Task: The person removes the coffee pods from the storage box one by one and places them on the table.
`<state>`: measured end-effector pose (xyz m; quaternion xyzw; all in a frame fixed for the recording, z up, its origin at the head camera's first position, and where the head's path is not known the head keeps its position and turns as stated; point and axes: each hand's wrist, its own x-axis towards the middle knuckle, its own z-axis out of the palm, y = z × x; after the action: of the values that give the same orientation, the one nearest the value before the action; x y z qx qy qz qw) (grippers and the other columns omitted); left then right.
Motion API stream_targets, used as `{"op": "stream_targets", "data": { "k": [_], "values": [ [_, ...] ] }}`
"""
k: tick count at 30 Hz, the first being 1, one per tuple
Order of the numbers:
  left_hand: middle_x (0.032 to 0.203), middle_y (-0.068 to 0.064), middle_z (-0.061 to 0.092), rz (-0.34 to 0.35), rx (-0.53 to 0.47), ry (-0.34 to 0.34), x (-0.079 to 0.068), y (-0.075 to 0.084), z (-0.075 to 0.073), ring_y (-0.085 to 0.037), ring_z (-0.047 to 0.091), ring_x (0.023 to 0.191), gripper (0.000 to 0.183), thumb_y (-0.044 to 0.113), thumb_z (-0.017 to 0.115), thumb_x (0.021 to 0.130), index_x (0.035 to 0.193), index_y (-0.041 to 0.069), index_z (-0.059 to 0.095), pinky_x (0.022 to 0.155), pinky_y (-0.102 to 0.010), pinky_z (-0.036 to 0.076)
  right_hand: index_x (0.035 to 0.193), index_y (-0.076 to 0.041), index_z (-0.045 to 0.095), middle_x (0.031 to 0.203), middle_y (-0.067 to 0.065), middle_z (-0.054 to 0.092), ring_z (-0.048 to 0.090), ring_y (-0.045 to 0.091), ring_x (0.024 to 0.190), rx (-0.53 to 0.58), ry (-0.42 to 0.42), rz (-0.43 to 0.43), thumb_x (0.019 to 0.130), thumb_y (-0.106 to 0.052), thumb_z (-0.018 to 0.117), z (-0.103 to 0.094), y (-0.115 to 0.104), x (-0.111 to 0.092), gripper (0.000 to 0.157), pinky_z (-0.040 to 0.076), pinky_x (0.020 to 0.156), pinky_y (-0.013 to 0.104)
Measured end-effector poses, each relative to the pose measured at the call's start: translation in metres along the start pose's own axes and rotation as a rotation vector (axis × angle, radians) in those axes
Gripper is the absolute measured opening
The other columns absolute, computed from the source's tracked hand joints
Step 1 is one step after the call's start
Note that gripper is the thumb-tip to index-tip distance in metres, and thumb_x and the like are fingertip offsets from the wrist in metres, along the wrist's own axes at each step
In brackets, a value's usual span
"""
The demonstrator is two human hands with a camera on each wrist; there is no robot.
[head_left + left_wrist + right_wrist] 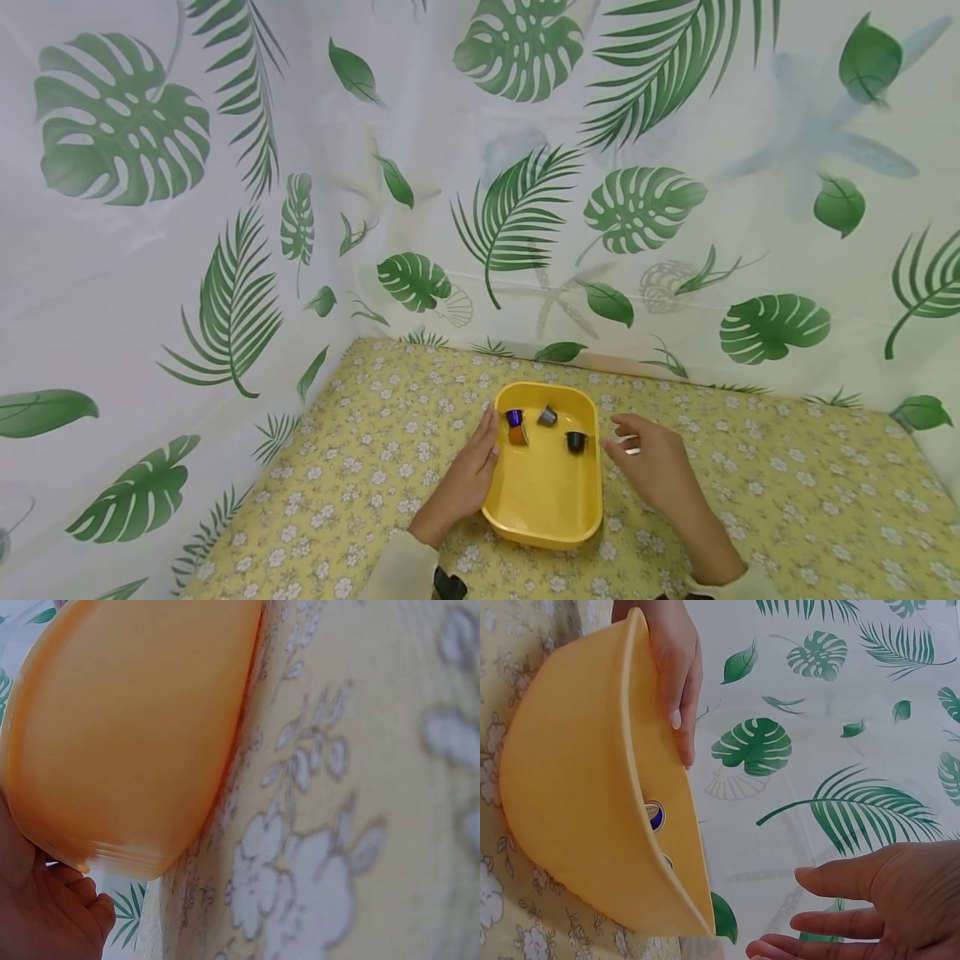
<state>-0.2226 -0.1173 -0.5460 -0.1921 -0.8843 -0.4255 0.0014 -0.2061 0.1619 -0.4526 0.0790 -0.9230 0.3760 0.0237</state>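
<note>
A yellow tray (pixel 543 504) with raised walls sits on the cloth. Inside lie several small coffee capsules: a purple one (pixel 513 417), an orange one (pixel 518 435) against it, a grey one (pixel 547 416) tipped over, and a black one (pixel 576 442) near the right wall. My left hand (pixel 472 471) holds the tray's left side, thumb at the rim and fingers along the outer wall; curled fingers (pixel 82 900) show in the left wrist view. Just off the right rim hovers my right hand (pixel 654 460), fingers loosely bent and apart from the thumb, holding nothing.
A yellow floral cloth (pixel 817 508) covers the table. White sheeting with green leaf prints (pixel 420 208) rises behind it and along the left side. Light sleeves (pixel 401 567) cover the forearms.
</note>
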Motion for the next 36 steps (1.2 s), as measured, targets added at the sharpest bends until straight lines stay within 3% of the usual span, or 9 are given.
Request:
{"op": "stream_targets", "data": {
  "k": [17, 26, 34, 36],
  "values": [
    [0.169, 0.004, -0.006, 0.006, 0.005, 0.005, 0.003, 0.0, 0.001, -0.022, 0.006, 0.156, 0.053, 0.014, 0.028, 0.113, 0.162, 0.004, 0.011, 0.123, -0.049, 0.017, 0.129, 0.008, 0.064, 0.112, 0.027, 0.069, 0.071, 0.036, 0.094, -0.043, -0.022, -0.065, 0.095, -0.016, 0.073, 0.014, -0.015, 0.015, 0.042, 0.062, 0.068, 0.04],
    [0.169, 0.004, -0.006, 0.0, 0.021, 0.003, 0.003, 0.0, 0.0, -0.022, 0.006, 0.156, 0.054, 0.015, 0.028, 0.113, 0.163, 0.005, 0.01, 0.123, -0.049, 0.017, 0.13, 0.012, 0.06, 0.119, 0.029, 0.067, 0.069, 0.038, 0.099, -0.093, -0.104, -0.021, 0.096, -0.019, 0.072, 0.023, -0.024, 0.025, 0.048, 0.061, 0.073, 0.043],
    [0.168, 0.005, -0.006, -0.005, 0.007, 0.014, 0.0, 0.001, 0.0, -0.022, 0.006, 0.156, 0.053, 0.014, 0.028, 0.113, 0.162, 0.005, 0.011, 0.124, -0.049, 0.016, 0.132, 0.013, 0.058, 0.114, 0.028, 0.069, 0.068, 0.018, 0.071, -0.121, -0.166, -0.007, 0.097, -0.023, 0.071, 0.035, -0.028, 0.029, 0.052, 0.057, 0.06, 0.033],
    [0.168, 0.005, -0.006, -0.002, 0.007, 0.018, 0.0, 0.001, 0.001, -0.023, 0.007, 0.156, 0.053, 0.014, 0.028, 0.113, 0.162, 0.005, 0.011, 0.123, -0.049, 0.017, 0.132, 0.012, 0.058, 0.119, 0.029, 0.067, 0.069, 0.02, 0.075, -0.12, -0.166, -0.001, 0.097, -0.023, 0.071, 0.038, -0.027, 0.029, 0.051, 0.058, 0.063, 0.034]
  ]
}}
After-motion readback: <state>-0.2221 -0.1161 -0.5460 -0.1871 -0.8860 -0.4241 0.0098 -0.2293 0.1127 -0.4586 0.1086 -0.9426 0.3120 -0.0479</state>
